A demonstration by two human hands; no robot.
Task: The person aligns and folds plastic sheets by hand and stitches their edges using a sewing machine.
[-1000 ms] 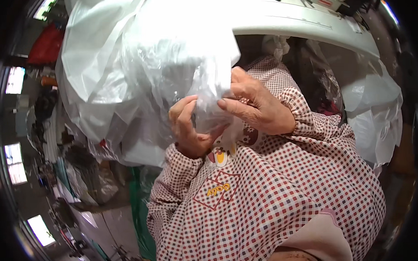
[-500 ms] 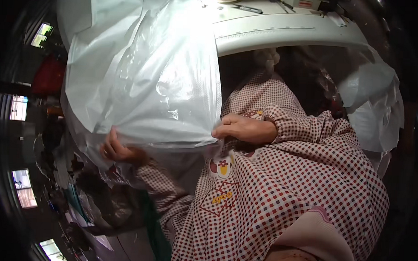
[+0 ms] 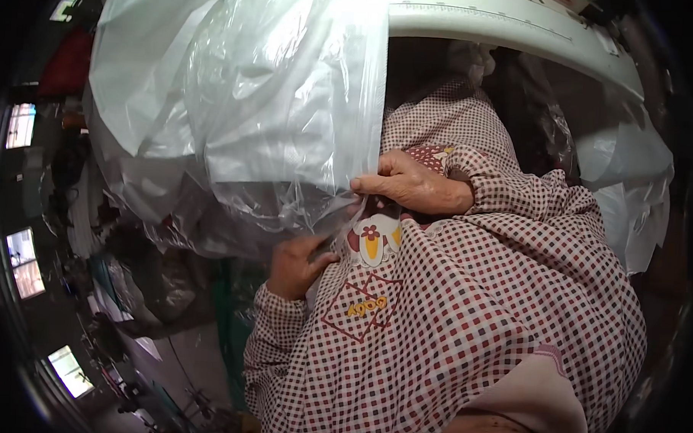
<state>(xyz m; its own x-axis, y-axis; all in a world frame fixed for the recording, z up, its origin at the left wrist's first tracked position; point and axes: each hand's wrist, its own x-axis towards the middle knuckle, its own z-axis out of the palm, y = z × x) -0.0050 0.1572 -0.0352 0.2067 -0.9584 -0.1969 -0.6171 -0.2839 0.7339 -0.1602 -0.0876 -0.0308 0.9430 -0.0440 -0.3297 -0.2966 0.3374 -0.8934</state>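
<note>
A large white woven plastic bag (image 3: 288,130) lies over the left of the table and hangs toward my lap. Clear plastic film (image 3: 263,206) reaches past the bag's near edge and looks crumpled there. My right hand (image 3: 420,185) pinches the bag's near right corner between thumb and fingers; the film also runs to this spot, and its exact hold is partly hidden. Below the film, close to my checked smock (image 3: 450,312), is my left hand (image 3: 295,267). Its thumb stands apart from the fingers, and I see nothing gripped in it; the fingertips are at the film's edge.
The white table edge (image 3: 513,28) carries a printed ruler scale and curves across the top right. More pale plastic sheeting (image 3: 623,157) hangs at the right. Dark clutter and a red thing (image 3: 66,62) fill the left side, with bright windows beyond.
My left hand has moved right and nearer my body, from the bag's left corner. The right hand keeps its pinch. More clear film now shows beyond the bag's edge, and the view has shifted.
</note>
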